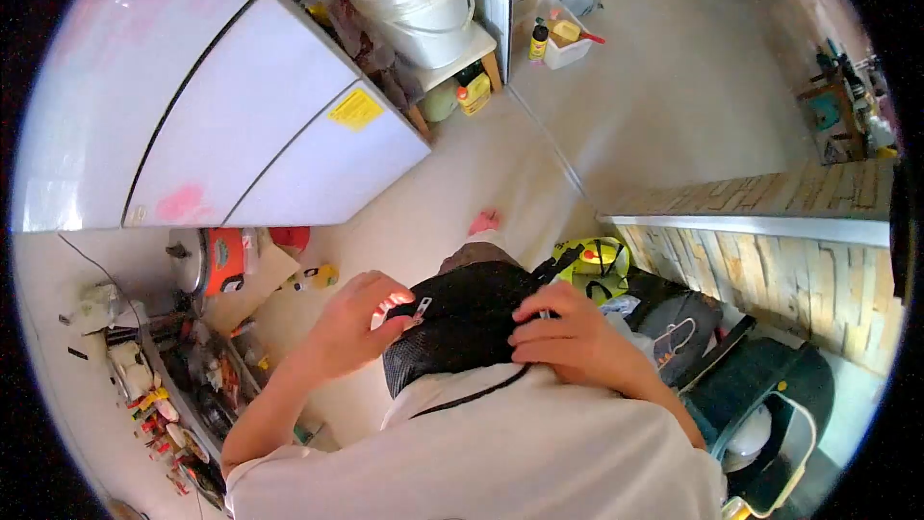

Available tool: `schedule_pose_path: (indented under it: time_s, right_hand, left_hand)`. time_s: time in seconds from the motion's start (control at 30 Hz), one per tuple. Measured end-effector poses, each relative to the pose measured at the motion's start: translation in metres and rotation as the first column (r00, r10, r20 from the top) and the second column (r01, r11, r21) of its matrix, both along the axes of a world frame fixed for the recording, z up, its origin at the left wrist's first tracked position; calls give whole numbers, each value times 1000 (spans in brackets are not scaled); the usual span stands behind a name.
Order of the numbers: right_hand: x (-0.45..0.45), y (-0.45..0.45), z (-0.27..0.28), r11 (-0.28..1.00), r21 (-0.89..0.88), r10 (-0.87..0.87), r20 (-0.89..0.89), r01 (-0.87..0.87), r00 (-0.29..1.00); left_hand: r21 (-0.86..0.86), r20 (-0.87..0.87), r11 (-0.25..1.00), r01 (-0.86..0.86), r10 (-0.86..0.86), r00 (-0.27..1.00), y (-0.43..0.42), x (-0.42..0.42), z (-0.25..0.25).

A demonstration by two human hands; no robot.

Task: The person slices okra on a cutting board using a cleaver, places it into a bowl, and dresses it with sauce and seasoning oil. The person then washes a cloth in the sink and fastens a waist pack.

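A black bag point(462, 313) with a mesh side and a zip rests against the front of my body, over the pale shirt. At its left end, my left hand point(366, 323) pinches the bag's edge beside a metal zip pull point(422, 308). Over the bag's right end lies my right hand point(558, 327), its fingers bent onto the black fabric. A thin black cord point(472, 395) runs across the shirt below the bag.
A white fridge point(279, 106) stands at the upper left. Beyond it, a white bucket point(414, 14) sits on a stool. A doorway opens at the upper right. Shelves with bottles line the lower left; a dark green bin point(751, 395) is at the lower right.
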State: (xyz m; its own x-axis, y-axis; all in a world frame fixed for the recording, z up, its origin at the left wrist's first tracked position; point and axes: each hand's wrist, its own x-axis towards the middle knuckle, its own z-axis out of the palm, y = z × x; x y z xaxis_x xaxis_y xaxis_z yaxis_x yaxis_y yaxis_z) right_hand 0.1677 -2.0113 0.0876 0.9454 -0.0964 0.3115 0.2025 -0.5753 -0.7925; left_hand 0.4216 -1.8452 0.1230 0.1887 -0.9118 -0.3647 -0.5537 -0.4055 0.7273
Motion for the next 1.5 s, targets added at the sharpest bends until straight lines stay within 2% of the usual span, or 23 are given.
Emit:
schedule_pose_path:
  time_s: [0.1, 0.2, 0.3, 0.4, 0.5, 0.6, 0.7, 0.8, 0.83, 0.93, 1.03, 1.1, 1.13, 1.2, 1.33, 1.43, 1.5]
  right_hand:
    - [-9, -26, 5, 996, 90, -19, -131, 31, 991]
    - [7, -61, 3, 994, 97, -44, -149, 59, 988]
    - [34, -107, 13, 999, 39, 14, -150, -9, 989]
    - [58, -144, 16, 1000, 15, 2, -170, 0, 986]
    - [104, -173, 27, 998, -56, -33, -323, 15, 946]
    - [132, -197, 17, 995, -16, 83, -384, -97, 919]
    - [133, -222, 25, 960, -114, 215, -290, -257, 933]
    - [127, -240, 23, 933, -107, 324, -168, -344, 931]
    - [125, -243, 22, 926, -93, 354, -118, -365, 928]
    - [117, -253, 28, 891, -33, 445, -130, -452, 886]
    - [115, -259, 32, 878, 48, 476, -187, -476, 859]
    - [116, -254, 33, 934, 136, 358, -303, -332, 883]
    - [117, -251, 33, 954, 171, 293, -364, -246, 884]
    - [123, -247, 18, 927, 37, 361, -362, -373, 860]
    - [135, -240, 20, 841, -172, 399, -443, -513, 803]
    - [140, -232, 25, 790, -317, 358, -455, -524, 815]
    - [143, -226, 17, 776, -382, 396, -324, -502, 859]
  left_hand:
    - [-13, -7, 988, 155, -155, 988, -36, 11, -4]
    - [-27, 32, 983, 180, -179, 983, -75, 30, -11]
    - [-26, 111, 972, 235, -230, 967, -112, 51, -10]
    - [-198, 204, 940, 278, -238, 949, -146, 69, -10]
    - [-223, 107, 945, 241, -222, 969, -169, 88, -17]
    - [-250, 81, 943, 218, -204, 976, -186, 92, -16]
    - [-34, 127, 985, 168, -162, 979, -197, 85, 7]
    - [-13, 75, 999, -38, 39, 996, -191, 66, -4]
    - [-26, 126, 999, -18, 21, 992, -191, 58, -2]
    - [-53, 266, 999, 9, 5, 964, -192, 31, 9]
    - [-96, 346, 994, -48, 79, 935, -192, 3, 6]
    - [-121, 377, 990, -70, 111, 920, -190, -10, 4]
    - [-131, 322, 985, -112, 149, 935, -189, -15, 5]
    - [-153, 211, 970, -189, 219, 953, -188, -20, 7]
    - [-207, 358, 972, -113, 182, 916, -175, -29, 5]
    - [-204, 485, 975, -82, 174, 857, -167, -39, 4]
    - [-218, 505, 967, -133, 229, 833, -159, -46, -1]
